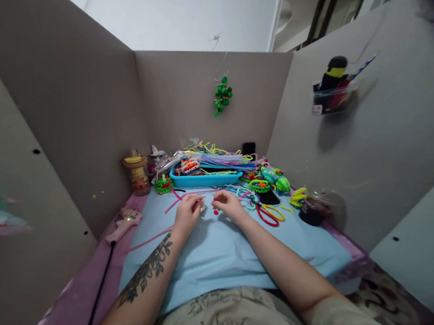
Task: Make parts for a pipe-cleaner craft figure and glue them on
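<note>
Over the light blue cloth (211, 251), my left hand (189, 209) is closed in a pinch; a small pinkish tip shows at its fingers, too small to name. My right hand (227, 205) faces it a short gap away, its fingers pressed together; what they hold, if anything, is hidden. A small magenta piece (216, 212) is just below the right fingertips. Pink pipe cleaners (151, 239) lie left of my left hand. Scissors (268, 216) with a red handle are to the right of my right hand.
A blue tray (207, 181) piled with pipe cleaners (224, 160) stands behind my hands. Green pipe-cleaner figures (164, 185) sit around it. A pink glue gun (125, 225) with a black cord lies left, a lidded cup (138, 176) behind it. Grey panels (186, 93) enclose the table.
</note>
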Tool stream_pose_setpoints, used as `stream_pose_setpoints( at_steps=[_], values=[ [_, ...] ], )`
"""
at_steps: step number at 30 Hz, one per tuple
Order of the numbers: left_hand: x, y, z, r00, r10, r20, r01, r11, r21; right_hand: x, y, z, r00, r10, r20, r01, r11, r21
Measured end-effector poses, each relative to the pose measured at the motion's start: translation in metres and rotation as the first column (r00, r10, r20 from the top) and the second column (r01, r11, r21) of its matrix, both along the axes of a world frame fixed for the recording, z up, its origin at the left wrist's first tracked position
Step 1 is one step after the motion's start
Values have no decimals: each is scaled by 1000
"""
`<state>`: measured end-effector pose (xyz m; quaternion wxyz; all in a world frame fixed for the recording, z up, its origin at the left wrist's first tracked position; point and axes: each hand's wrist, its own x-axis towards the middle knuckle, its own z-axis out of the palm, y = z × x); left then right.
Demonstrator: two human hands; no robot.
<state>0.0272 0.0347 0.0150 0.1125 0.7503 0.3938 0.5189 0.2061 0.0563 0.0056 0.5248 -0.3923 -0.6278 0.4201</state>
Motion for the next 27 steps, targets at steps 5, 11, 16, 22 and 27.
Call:
stream_pose_setpoints(
  at_steps=[5, 11, 16, 22, 27],
  values=[
    [2, 0, -4, 997, -22, -73, 24, 999, 21, -12, -10, 1, 999, -23, -25, 25, 999, 48],
    [1, 0, -6, 990, -23, -141, 26, 1000, 18, -18, -16, 1, 992, -88, 89, 71, 981, 182],
    [1, -2, -6, 979, -11, -205, 13, 1000, 8, -19, -15, -2, 993, -76, 94, 53, 974, 221],
    [2, 1, -9, 976, 14, -217, -15, 1000, -2, -19, -16, -3, 989, -80, 121, 49, 969, 241],
    [4, 2, -8, 976, 23, -217, -24, 1000, -5, -18, -17, -1, 966, -151, 211, 83, 950, 300]
  ],
)
